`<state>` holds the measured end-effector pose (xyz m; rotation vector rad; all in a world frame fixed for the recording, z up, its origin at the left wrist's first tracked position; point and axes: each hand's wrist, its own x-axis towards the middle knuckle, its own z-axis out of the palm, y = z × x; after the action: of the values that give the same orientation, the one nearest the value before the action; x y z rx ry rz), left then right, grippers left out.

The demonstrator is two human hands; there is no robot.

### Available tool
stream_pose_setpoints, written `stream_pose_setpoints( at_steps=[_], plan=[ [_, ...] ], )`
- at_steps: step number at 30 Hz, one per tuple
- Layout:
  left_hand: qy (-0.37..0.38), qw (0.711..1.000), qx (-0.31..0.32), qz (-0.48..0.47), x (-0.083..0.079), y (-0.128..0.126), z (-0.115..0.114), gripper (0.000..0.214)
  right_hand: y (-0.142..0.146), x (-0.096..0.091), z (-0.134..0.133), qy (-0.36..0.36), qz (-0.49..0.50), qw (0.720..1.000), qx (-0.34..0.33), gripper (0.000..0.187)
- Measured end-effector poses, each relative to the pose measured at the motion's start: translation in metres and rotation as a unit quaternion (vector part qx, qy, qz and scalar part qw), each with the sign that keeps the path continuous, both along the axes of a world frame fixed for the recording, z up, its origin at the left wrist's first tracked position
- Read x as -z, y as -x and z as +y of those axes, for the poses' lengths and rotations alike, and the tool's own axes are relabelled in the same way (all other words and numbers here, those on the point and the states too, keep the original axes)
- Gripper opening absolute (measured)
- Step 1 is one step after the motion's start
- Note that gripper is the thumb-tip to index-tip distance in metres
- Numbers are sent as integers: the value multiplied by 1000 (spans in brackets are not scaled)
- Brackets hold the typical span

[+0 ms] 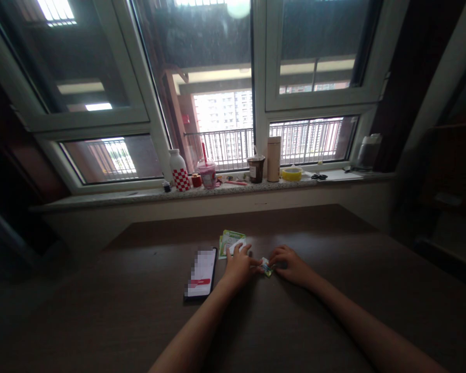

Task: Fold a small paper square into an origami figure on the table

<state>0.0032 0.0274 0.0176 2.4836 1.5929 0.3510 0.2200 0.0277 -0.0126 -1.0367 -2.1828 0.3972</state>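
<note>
Both of my hands rest on a dark brown table, pinching a small folded green and white paper piece between them. My left hand grips its left end with curled fingers. My right hand holds its right end, fingers bent. Just behind my left hand lie green printed paper sheets. A phone with a lit screen lies flat to the left of my left hand.
A stone windowsill behind the table carries a red-checked white bottle, a pink drink cup, a dark cup, a tall beige flask, a yellow tape roll and scissors. Large windows rise above it.
</note>
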Motion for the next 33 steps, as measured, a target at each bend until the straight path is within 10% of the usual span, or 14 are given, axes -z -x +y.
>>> stream_pose_setpoints(
  at_steps=[33],
  plan=[
    [-1, 1000, 4, -9, 5, 1, 3, 27, 2, 3, -2, 8, -36, 999, 20, 10]
  ],
)
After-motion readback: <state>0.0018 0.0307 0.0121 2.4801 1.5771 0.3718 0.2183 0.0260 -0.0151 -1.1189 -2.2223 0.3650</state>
